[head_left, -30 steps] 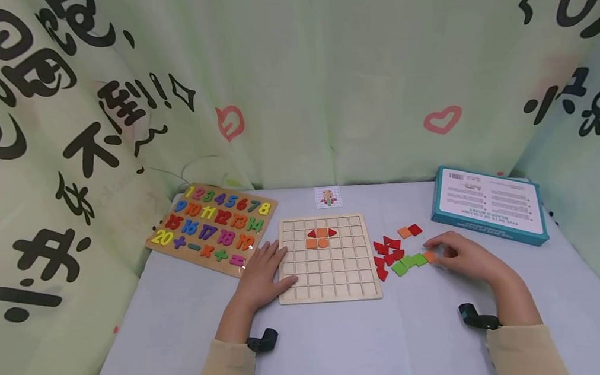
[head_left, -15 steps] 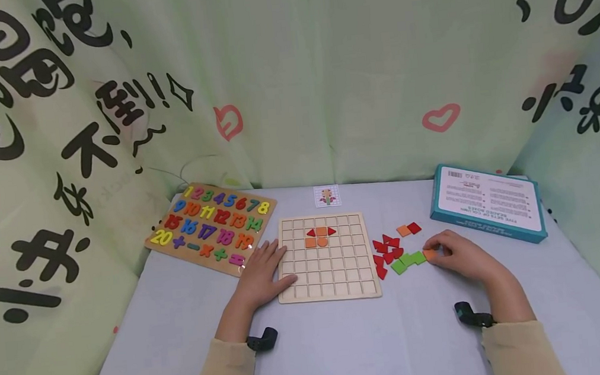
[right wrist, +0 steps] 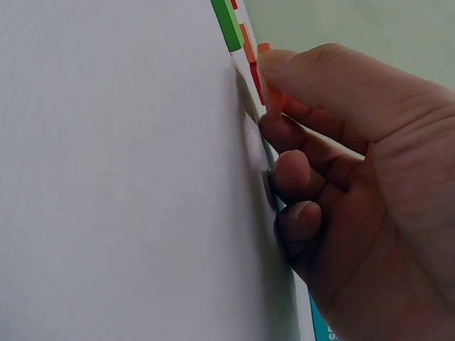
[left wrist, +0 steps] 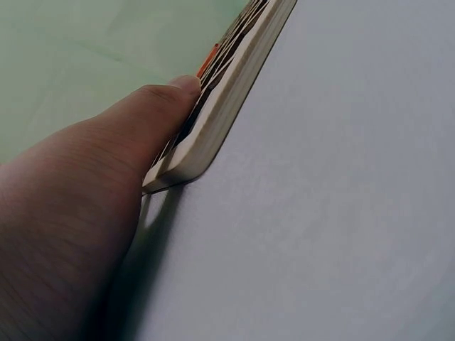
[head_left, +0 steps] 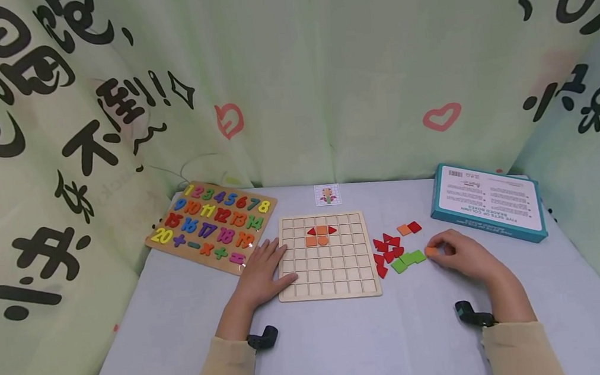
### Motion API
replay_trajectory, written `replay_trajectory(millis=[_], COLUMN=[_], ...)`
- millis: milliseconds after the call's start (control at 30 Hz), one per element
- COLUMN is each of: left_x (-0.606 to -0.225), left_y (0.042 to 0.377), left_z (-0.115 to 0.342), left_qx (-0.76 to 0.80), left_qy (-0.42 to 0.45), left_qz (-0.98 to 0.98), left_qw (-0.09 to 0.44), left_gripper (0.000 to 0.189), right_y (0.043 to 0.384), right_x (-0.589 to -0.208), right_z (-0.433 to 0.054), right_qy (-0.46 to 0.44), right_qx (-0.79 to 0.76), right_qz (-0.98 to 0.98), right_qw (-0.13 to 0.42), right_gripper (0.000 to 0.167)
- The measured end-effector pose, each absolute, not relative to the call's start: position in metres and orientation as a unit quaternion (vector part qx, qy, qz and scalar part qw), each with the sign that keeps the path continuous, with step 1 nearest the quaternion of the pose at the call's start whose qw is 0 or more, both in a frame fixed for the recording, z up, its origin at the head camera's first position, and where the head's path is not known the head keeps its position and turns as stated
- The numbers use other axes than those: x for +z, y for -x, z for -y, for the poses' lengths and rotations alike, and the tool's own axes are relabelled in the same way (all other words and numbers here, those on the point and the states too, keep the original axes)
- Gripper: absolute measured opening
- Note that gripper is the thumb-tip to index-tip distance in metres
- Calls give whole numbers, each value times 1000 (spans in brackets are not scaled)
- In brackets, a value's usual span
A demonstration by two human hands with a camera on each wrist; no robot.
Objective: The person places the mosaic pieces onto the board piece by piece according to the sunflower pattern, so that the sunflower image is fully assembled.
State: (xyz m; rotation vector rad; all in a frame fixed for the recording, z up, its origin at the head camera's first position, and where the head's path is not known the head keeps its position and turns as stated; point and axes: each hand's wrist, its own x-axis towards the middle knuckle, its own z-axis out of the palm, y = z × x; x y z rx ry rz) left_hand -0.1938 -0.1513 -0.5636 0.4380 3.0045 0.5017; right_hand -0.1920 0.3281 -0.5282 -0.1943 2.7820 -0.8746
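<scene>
While the number board [head_left: 211, 228] lies angled just beyond and left of the left fingers, I have the left hand [head_left: 261, 277] palm down, its fingers straight and slightly apart, their tips at the left edge of the grid board [head_left: 339, 273], its thumb on the board near the close corner. Right of and beyond that thumb, five red and orange tiles [head_left: 322, 231] sit in the board's far half; farther beyond, a picture card [head_left: 327, 195]. Nearer, the table [head_left: 367, 348] stretches between both forearms, giving me room. Loose red pieces [head_left: 380, 246] lie between the board's right edge and the right fingers, green squares [head_left: 418, 256] just beside those fingertips. I have the right hand [head_left: 461, 254] angled inward, thumb and forefinger pinching an orange piece [head_left: 431, 251]; whether it touches the table, I cannot tell. Beyond and right of these fingers lies the blue box [head_left: 489, 203].
</scene>
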Motion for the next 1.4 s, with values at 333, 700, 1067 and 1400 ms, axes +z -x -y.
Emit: replay_trajectory(millis=[333, 700, 1067, 1400], left_x=[-565, -562, -563, -561], left_y=[194, 193, 194, 193], left_z=[151, 149, 150, 150], left_qx=[162, 166, 163, 165], left_qy=[-142, -143, -141, -138], left_qz=[-976, -975, -976, -976], left_qw=[34, 39, 34, 39], left_gripper=[83, 83, 83, 83], right_y=[194, 204, 222, 236], right_x=[-519, -506, -507, -506], right_z=[-318, -282, -235, -195], right_qy=[50, 64, 105, 115], right_qx=[-302, -313, -328, -343], right_qz=[-947, -943, -935, -927], right_qw=[102, 95, 82, 101], right_gripper=[38, 43, 33, 36])
